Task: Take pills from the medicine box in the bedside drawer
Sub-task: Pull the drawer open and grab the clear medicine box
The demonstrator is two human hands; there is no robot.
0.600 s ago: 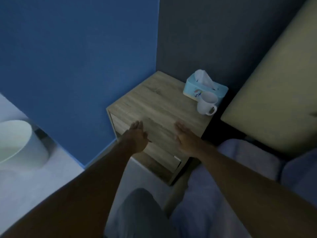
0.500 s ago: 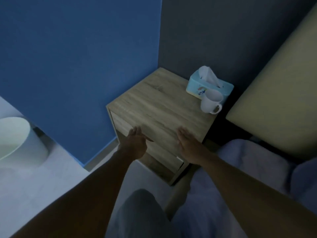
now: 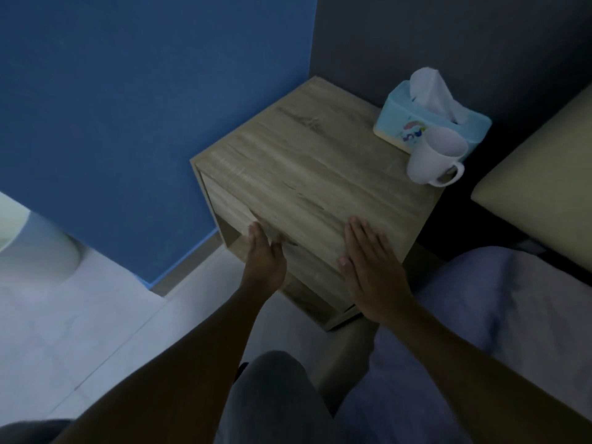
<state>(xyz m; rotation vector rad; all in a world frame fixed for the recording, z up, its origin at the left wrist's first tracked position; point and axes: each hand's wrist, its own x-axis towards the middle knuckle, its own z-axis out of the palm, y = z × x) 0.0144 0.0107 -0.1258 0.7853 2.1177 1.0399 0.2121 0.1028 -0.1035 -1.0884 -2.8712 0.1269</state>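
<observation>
The wooden bedside cabinet (image 3: 314, 174) stands in the corner of the blue and grey walls. Its drawer front (image 3: 224, 200) faces left and down and is closed; the medicine box and pills are hidden. My left hand (image 3: 263, 262) reaches the front face, fingertips touching the drawer front's lower edge, fingers stretched, holding nothing that I can see. My right hand (image 3: 368, 267) lies flat, fingers spread, on the cabinet top's near edge.
A light blue tissue box (image 3: 397, 123) and a white mug (image 3: 432, 158) stand at the cabinet's back right corner. A bed with a bluish cover (image 3: 496, 299) and a beige headboard (image 3: 544, 174) lie to the right. A white bin (image 3: 38, 248) sits on the floor at left.
The view has moved closer to the cabinet. Both hands have advanced: the left onto the drawer front, the right onto the cabinet top's edge.
</observation>
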